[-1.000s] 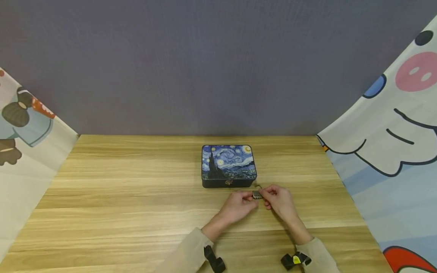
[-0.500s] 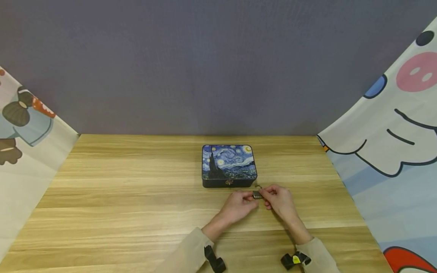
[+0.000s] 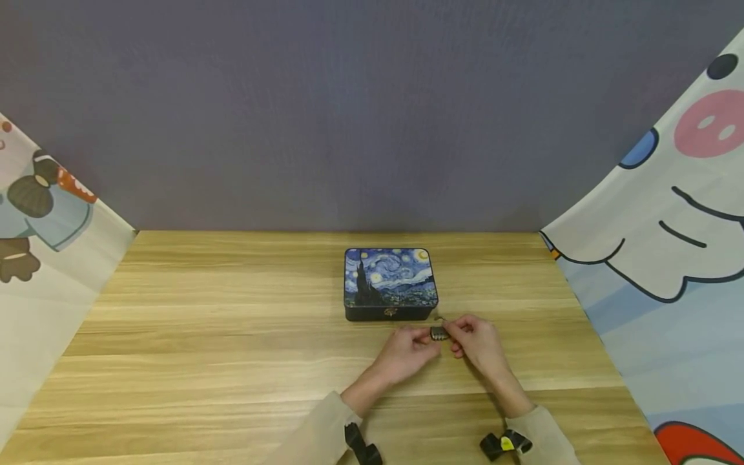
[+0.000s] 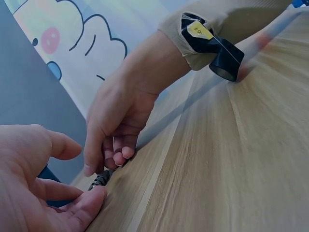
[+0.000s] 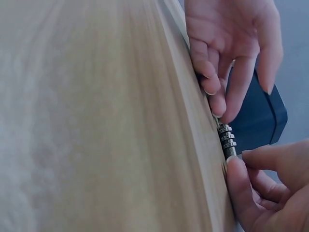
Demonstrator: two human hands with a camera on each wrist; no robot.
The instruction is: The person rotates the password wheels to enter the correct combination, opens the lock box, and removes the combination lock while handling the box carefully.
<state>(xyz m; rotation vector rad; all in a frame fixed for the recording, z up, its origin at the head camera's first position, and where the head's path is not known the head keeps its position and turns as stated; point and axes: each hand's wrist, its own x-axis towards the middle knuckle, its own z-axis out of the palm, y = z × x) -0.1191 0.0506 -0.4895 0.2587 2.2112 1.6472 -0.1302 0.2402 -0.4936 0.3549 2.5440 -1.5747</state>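
Note:
A small metal combination padlock (image 3: 439,334) with several number dials is just in front of the box, low over the table. Its curved shackle (image 3: 440,318) sticks out toward the box. My left hand (image 3: 405,353) grips the padlock's left end with its fingertips. At the other end my right hand (image 3: 478,343) pinches it between thumb and index finger. The dials of the padlock (image 5: 227,137) show between both hands in the right wrist view. Fingers largely cover the padlock (image 4: 100,180) in the left wrist view. Behind stands a dark box (image 3: 391,278) with a starry night painting on its closed lid and a front clasp (image 3: 390,312).
The wood-grain table (image 3: 221,336) spreads widely to the left of the hands. A grey wall (image 3: 337,116) rises at its back edge. Cartoon-printed cloths hang along the left (image 3: 52,258) and right (image 3: 651,258) sides. Black wrist cameras (image 3: 496,445) are strapped to the sleeves.

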